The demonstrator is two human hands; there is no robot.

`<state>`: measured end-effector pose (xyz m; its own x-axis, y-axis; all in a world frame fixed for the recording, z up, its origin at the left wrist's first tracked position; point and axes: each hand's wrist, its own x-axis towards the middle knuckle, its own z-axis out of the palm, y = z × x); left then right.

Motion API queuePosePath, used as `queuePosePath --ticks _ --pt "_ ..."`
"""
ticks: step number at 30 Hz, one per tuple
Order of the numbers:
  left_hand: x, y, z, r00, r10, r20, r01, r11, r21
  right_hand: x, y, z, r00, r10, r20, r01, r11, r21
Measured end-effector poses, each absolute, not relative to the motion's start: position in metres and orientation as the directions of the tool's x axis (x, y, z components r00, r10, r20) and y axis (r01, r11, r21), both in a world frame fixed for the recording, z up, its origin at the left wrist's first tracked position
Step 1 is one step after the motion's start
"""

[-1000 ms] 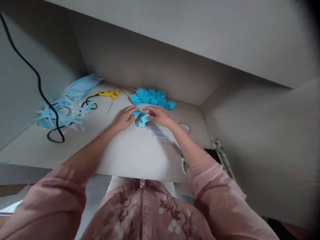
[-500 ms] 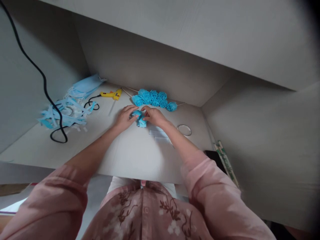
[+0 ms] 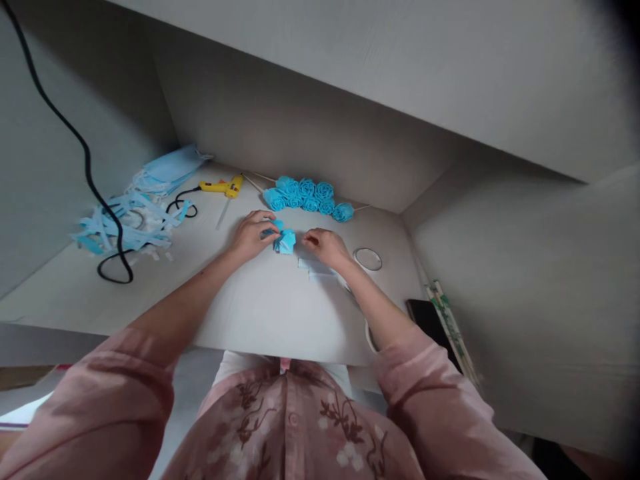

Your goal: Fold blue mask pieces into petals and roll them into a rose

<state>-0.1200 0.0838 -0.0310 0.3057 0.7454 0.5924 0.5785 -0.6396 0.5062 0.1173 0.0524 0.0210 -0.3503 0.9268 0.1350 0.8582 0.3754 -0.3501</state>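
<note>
In the head view my left hand [image 3: 253, 235] pinches a folded piece of bright blue fabric [image 3: 285, 241] against the white tabletop. The fabric looks like cut face-mask material, partly hidden by my fingers. My right hand [image 3: 325, 247] is just right of it, apart from it, with fingers curled and tips together; whatever they hold, if anything, is hidden. Behind my hands lie several blue fabric roses [image 3: 306, 193] on thin sticks. Pale flat strips [image 3: 316, 268] lie below my right hand.
On the left are blue face masks [image 3: 173, 167], a heap of cut strips [image 3: 125, 230] and a yellow glue gun [image 3: 223, 187]. A black cable [image 3: 86, 157] hangs there. On the right are a ring [image 3: 368, 259], a black flat object [image 3: 430, 327] and several sticks [image 3: 450, 320]. Panels enclose the table.
My right hand has let go of the blue fabric and drawn away to the right. My left hand stays on it, and more of the fabric shows.
</note>
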Motion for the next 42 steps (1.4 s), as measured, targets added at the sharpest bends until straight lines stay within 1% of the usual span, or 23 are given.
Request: queuePosePath --ticks 2,4,10,13,16,19,21,24,27,31,34,36,42 --pt "-0.12 0.084 -0.032 0.333 0.745 0.579 0.596 -0.642 0.483 0.116 0.048 0.021 -0.382 0.917 0.113 0.874 0.398 -0.279" --pt "-0.121 0.085 -0.033 0.361 0.746 0.56 0.613 -0.642 0.46 0.113 0.047 0.02 -0.41 0.906 0.103 0.874 0.423 -0.238" --pt "-0.122 0.086 -0.035 0.412 0.745 0.525 0.626 -0.65 0.431 0.096 0.052 0.023 -0.419 0.903 0.092 0.884 0.429 -0.188" --pt "-0.122 0.085 -0.033 0.398 0.751 0.528 0.642 -0.639 0.424 0.093 0.054 0.023 -0.418 0.904 0.093 0.882 0.428 -0.197" --pt "-0.121 0.081 -0.029 0.332 0.767 0.549 0.671 -0.601 0.434 0.095 0.056 0.02 -0.415 0.906 0.08 0.881 0.422 -0.215" --pt "-0.119 0.077 -0.022 0.282 0.764 0.581 0.673 -0.589 0.448 0.099 0.056 0.019 -0.412 0.907 0.088 0.868 0.421 -0.263" --pt "-0.117 0.074 -0.019 0.307 0.745 0.592 0.657 -0.616 0.434 0.104 0.052 0.021 -0.394 0.909 0.132 0.854 0.416 -0.312" --pt "-0.113 0.071 -0.017 0.406 0.707 0.579 0.613 -0.681 0.401 0.12 0.037 0.028 -0.338 0.911 0.235 0.832 0.406 -0.377" --pt "-0.11 0.071 -0.021 0.493 0.682 0.54 0.583 -0.72 0.378 0.145 0.004 0.033 -0.306 0.903 0.303 0.829 0.409 -0.382" --pt "-0.11 0.072 -0.028 0.524 0.7 0.486 0.62 -0.704 0.346 0.188 -0.055 0.03 -0.236 0.932 0.275 0.902 0.316 -0.295" --pt "-0.111 0.075 -0.031 0.528 0.698 0.483 0.634 -0.703 0.323 0.216 -0.099 0.02 -0.153 0.957 0.246 0.954 0.208 -0.214" --pt "-0.112 0.076 -0.033 0.53 0.694 0.488 0.626 -0.708 0.327 0.228 -0.123 0.013 -0.124 0.965 0.233 0.967 0.17 -0.191" --pt "-0.116 0.083 -0.039 0.529 0.694 0.488 0.631 -0.707 0.32 0.232 -0.164 -0.002 -0.073 0.974 0.214 0.953 0.132 -0.274"
